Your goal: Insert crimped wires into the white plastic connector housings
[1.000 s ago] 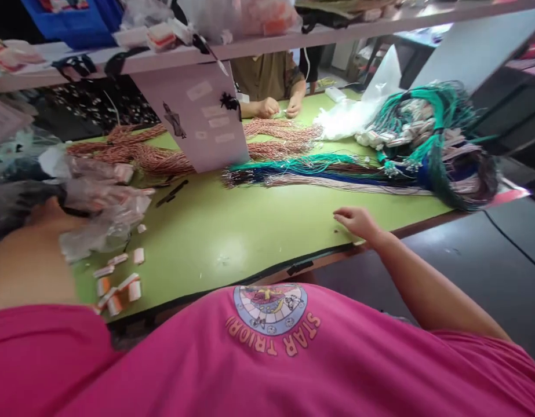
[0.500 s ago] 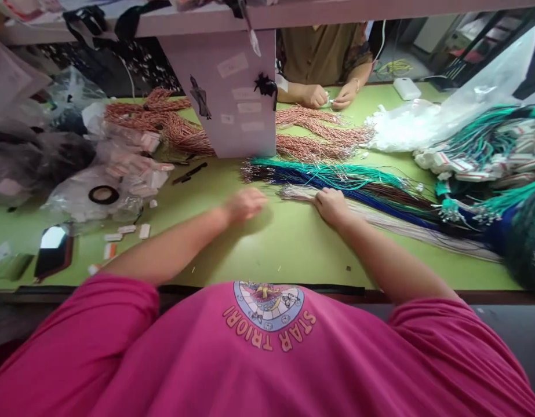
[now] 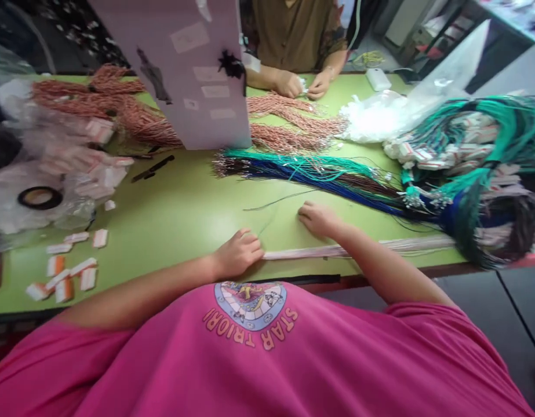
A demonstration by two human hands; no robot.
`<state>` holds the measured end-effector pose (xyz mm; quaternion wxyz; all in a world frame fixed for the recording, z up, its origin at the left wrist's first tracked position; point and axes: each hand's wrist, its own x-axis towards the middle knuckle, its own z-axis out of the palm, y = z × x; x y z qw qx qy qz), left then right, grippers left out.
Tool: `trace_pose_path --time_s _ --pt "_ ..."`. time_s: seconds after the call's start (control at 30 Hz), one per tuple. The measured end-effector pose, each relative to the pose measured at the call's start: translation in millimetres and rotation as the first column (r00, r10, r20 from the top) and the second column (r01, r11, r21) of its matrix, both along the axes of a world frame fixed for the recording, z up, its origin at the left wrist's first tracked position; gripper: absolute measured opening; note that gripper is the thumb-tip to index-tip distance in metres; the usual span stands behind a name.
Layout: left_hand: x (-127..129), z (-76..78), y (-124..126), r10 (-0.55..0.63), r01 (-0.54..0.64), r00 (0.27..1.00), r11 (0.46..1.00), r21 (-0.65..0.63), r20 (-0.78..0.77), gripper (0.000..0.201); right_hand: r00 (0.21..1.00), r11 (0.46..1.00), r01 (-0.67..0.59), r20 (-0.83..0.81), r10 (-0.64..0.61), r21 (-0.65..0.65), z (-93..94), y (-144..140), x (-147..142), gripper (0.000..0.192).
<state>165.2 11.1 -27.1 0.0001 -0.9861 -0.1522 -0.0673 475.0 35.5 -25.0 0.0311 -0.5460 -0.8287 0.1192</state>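
Observation:
My left hand [image 3: 239, 253] is closed on the end of a bundle of pale pink cords [image 3: 306, 252] that lies along the near edge of the green table [image 3: 184, 214]. My right hand [image 3: 317, 219] rests just behind that bundle, fingers bent over a thin loose cord [image 3: 276, 200]; whether it grips the cord I cannot tell. Beyond the hands lie long bunches of teal, blue and brown cords [image 3: 310, 172].
A large tangled heap of cords with white tags [image 3: 467, 156] fills the right end. Copper-coloured cords [image 3: 288, 124], a pink upright board [image 3: 193, 69], plastic bags [image 3: 54, 168] and small white-orange tags [image 3: 67, 275] lie around. Another person's hands [image 3: 302, 86] work across the table.
The pale pink bundle has been pulled from beside the coloured cords to the near table edge. Both my hands moved back toward me with it; the view shifted.

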Motion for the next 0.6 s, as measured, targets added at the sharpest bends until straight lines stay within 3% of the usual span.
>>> trace_pose_path --time_s 0.13,0.2,0.27,0.37,0.43,0.5,0.6 --pt "-3 8.7 -8 -0.104 0.098 0.994 0.969 -0.229 -0.015 0.026 1.0 0.998 -0.007 -0.012 0.006 -0.063 7.9 -20 9 0.02" --pt "1 17.7 5 -0.07 0.053 0.997 0.938 -0.343 -0.04 0.034 0.993 0.992 0.122 0.004 -0.122 -0.018 13.4 -18 35 0.027" --pt "10 27.3 26 0.038 -0.064 0.997 0.914 -0.402 -0.073 0.042 0.956 0.955 0.29 0.026 -0.292 0.062 16.1 -7 71 0.035" --pt "34 35.8 56 0.348 -0.389 0.92 0.866 -0.315 -0.179 0.055 0.9 0.899 0.406 0.098 -0.424 0.165 10.9 12 113 0.038" --pt "54 35.8 68 0.46 -0.522 0.847 0.815 -0.253 -0.265 0.067 0.889 0.896 0.401 0.155 -0.431 0.19 4.2 18 124 0.04" --pt "73 32.3 72 0.456 -0.533 0.83 0.819 -0.213 -0.323 0.066 0.898 0.909 0.368 0.179 -0.402 0.195 -0.9 17 123 0.038" --pt "85 26.1 74 0.414 -0.508 0.827 0.84 -0.19 -0.379 0.032 0.936 0.946 0.279 0.172 -0.306 0.165 -2.9 1 119 0.028"
